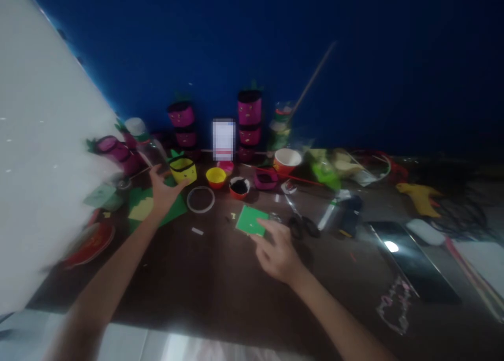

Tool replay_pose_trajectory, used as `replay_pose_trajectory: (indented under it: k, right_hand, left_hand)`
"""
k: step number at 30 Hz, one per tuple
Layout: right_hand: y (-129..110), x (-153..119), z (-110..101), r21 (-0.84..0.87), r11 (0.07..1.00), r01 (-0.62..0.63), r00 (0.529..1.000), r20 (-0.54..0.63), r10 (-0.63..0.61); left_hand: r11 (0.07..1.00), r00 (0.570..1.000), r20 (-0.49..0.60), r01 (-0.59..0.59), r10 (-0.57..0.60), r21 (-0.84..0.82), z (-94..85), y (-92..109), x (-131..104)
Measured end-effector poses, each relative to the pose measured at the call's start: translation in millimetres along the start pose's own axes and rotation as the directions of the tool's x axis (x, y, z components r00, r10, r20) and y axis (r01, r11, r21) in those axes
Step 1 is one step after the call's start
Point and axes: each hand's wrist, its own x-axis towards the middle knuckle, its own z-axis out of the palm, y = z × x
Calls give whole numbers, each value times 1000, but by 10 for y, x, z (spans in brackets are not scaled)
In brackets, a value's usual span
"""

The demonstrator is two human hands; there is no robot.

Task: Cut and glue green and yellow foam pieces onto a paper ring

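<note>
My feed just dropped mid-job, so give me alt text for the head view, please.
Two bare hands reach over a dark, cluttered craft table: the right hand touches a small green square of paper, while the left hand, open, reaches toward a yellow decorated cup. Scissors, a clear tape ring and pink decorated cups lie beyond, against a blue wall.

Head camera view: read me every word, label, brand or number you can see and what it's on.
None can be read.
The white card at the back is pixelated, its print unreadable.
The green paper square at the right hand shows only tiny marks, too blurred to read.
</note>
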Motion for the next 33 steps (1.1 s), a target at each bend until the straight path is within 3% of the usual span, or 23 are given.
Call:
replay_pose_trajectory:
  k: [9,18,23,29,33]
  right_hand:
    - [-30,-25,24,80,997,-24,1000,12,23]
    - [16,-61,72,114,991,-69,998,9,68]
    - [25,-60,77,143,986,-85,996,20,83]
    - [-47,59,21,234,963,-130,992,29,127]
    - [-124,270,-64,297,950,-99,995,12,100]
  left_hand:
    - [996,999,19,-31,30,85,112,-170,123]
    - [998,997,70,-23,19,63,128,-364,261]
    - [1000,997,78,26,-25,-7,83,-235,189]
    - [975,973,115,208,-199,-73,-198,58,-9]
    - [949,952,261,222,-160,-224,-288,300,-154]
